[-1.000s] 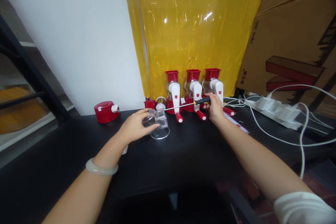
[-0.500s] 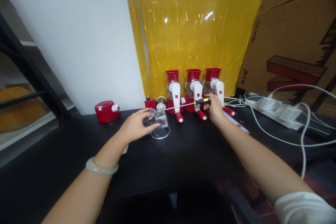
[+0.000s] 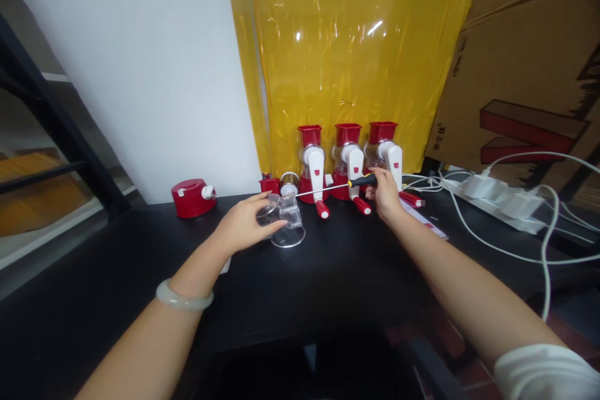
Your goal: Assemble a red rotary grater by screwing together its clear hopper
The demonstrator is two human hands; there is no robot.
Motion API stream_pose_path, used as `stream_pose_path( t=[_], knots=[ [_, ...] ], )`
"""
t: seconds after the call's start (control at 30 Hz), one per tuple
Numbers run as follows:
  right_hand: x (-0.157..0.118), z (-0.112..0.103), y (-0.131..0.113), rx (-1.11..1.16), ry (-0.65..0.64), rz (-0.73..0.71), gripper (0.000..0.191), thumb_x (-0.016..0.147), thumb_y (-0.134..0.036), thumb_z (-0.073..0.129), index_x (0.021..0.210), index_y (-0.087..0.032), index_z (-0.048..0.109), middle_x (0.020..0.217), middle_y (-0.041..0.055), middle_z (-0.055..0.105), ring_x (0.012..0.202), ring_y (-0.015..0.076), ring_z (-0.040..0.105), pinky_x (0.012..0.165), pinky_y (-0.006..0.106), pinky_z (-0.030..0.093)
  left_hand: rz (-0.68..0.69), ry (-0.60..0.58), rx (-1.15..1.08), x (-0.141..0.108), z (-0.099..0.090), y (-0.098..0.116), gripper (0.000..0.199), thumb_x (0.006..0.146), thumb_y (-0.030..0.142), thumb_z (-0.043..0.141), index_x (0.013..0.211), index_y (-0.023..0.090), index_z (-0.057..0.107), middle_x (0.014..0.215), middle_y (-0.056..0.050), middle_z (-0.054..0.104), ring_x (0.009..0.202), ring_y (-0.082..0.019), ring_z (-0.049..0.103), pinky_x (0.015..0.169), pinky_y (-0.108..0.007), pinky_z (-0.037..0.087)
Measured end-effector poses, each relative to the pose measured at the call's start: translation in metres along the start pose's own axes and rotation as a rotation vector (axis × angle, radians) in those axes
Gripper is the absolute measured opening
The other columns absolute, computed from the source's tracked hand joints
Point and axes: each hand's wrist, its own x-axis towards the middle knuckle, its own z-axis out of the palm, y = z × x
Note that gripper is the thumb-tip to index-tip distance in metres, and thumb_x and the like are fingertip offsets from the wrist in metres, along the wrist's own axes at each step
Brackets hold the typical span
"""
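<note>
Around clear housing, left hand pinches, thumb opposite fingers, probably bracing it; right of housing, right hand curls fingers round screwdriver, shaft near-level, likely for alignment.

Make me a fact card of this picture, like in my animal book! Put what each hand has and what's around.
Left hand: holds a clear piece
Right hand: holds a screwdriver by its black and yellow handle
Screwdriver tip: at the clear piece; too small to tell if it touches
Left wrist: pale bangle
Behind: three red and white crank grinders in a row, before a yellow sheet
Far left on the table: red base
Right side: power strip with white cords, big cardboard box
</note>
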Motion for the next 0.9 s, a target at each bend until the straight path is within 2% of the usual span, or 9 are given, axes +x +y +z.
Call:
stream_pose_path(
  t=[0.07, 0.13, 0.23, 0.33, 0.4, 0.57, 0.7, 0.8, 0.9],
  knots=[
    [-0.0011, 0.0006, 0.0000, -0.012, 0.007, -0.025, 0.035, 0.085, -0.056, 0.062, 0.093, -0.022, 0.057, 0.049, -0.0083, 0.048, 0.032, 0.0091, 0.043, 0.032, 0.019, 0.033, -0.005, 0.004, -0.003, 0.0001, 0.0004, -0.0006, 0.042, 0.081, 0.060, 0.070, 0.096, 0.022, 0.074, 0.138, -0.016, 0.065, 0.125, -0.035, 0.063, 0.104, -0.052, 0.052],
    [-0.0018, 0.0010, -0.0001, -0.003, 0.004, 0.000, 0.036, 0.088, -0.058, 0.054, 0.091, -0.022, 0.056, 0.048, -0.0072, 0.049, 0.033, 0.0099, 0.045, 0.033, 0.019, 0.035, -0.010, 0.003, -0.006, 0.0004, 0.0007, -0.0010, 0.042, 0.081, 0.061, 0.071, 0.096, 0.022, 0.074, 0.139, -0.016, 0.064, 0.125, -0.035, 0.063, 0.104, -0.052, 0.052],
    [-0.0015, 0.0006, 0.0000, 0.041, 0.003, 0.065, 0.031, 0.093, -0.049, 0.041, 0.093, -0.022, 0.057, 0.059, -0.0026, 0.060, 0.041, 0.0122, 0.055, 0.036, 0.020, 0.040, -0.016, -0.005, -0.006, 0.0007, 0.0007, -0.0013, 0.042, 0.081, 0.060, 0.071, 0.099, 0.022, 0.074, 0.140, -0.015, 0.063, 0.125, -0.035, 0.063, 0.104, -0.052, 0.052],
    [0.0000, -0.0005, 0.0000, 0.070, 0.009, 0.042, 0.023, 0.090, -0.037, 0.043, 0.095, -0.022, 0.060, 0.072, -0.0019, 0.064, 0.052, 0.0114, 0.062, 0.040, 0.019, 0.045, -0.020, 0.002, -0.009, 0.0004, 0.0005, -0.0011, 0.040, 0.080, 0.059, 0.072, 0.098, 0.023, 0.075, 0.141, -0.014, 0.063, 0.126, -0.035, 0.063, 0.104, -0.052, 0.052],
    [0.0012, -0.0009, -0.0001, 0.056, 0.013, 0.027, 0.021, 0.088, -0.035, 0.047, 0.096, -0.022, 0.062, 0.074, -0.0024, 0.063, 0.053, 0.0109, 0.062, 0.041, 0.019, 0.046, -0.019, 0.008, -0.015, 0.0001, 0.0004, -0.0008, 0.038, 0.080, 0.058, 0.072, 0.095, 0.023, 0.075, 0.138, -0.014, 0.065, 0.126, -0.035, 0.063, 0.104, -0.052, 0.052],
    [0.0022, 0.0004, 0.0016, 0.003, 0.027, -0.001, 0.030, 0.084, -0.049, 0.064, 0.095, -0.022, 0.059, 0.061, -0.0056, 0.057, 0.040, 0.0099, 0.053, 0.038, 0.020, 0.043, -0.011, 0.009, -0.013, 0.0003, 0.0004, -0.0005, 0.040, 0.079, 0.058, 0.072, 0.097, 0.023, 0.075, 0.139, -0.014, 0.065, 0.127, -0.037, 0.062, 0.105, -0.053, 0.051],
    [0.0005, 0.0015, 0.0024, -0.024, 0.024, -0.010, 0.036, 0.085, -0.058, 0.062, 0.090, -0.022, 0.056, 0.049, -0.0083, 0.048, 0.035, 0.0096, 0.046, 0.037, 0.019, 0.040, -0.015, 0.005, -0.019, 0.0006, 0.0005, -0.0007, 0.038, 0.080, 0.057, 0.073, 0.098, 0.024, 0.075, 0.137, -0.013, 0.066, 0.127, -0.036, 0.061, 0.105, -0.053, 0.051],
    [-0.0005, 0.0010, 0.0007, 0.010, 0.019, 0.080, 0.026, 0.092, -0.047, 0.048, 0.090, -0.022, 0.056, 0.055, -0.0043, 0.056, 0.040, 0.0118, 0.053, 0.038, 0.021, 0.043, -0.021, 0.001, -0.018, 0.0004, 0.0005, -0.0010, 0.038, 0.079, 0.058, 0.073, 0.097, 0.024, 0.076, 0.140, -0.013, 0.064, 0.127, -0.036, 0.062, 0.105, -0.053, 0.051],
    [0.0001, -0.0001, -0.0009, 0.068, -0.012, 0.091, 0.019, 0.089, -0.036, 0.044, 0.092, -0.022, 0.058, 0.060, -0.0025, 0.060, 0.045, 0.0127, 0.057, 0.039, 0.020, 0.045, -0.018, -0.001, -0.014, 0.0003, 0.0003, -0.0011, 0.039, 0.080, 0.059, 0.072, 0.097, 0.024, 0.075, 0.139, -0.015, 0.064, 0.129, -0.036, 0.060, 0.106, -0.054, 0.051]
  ],
)
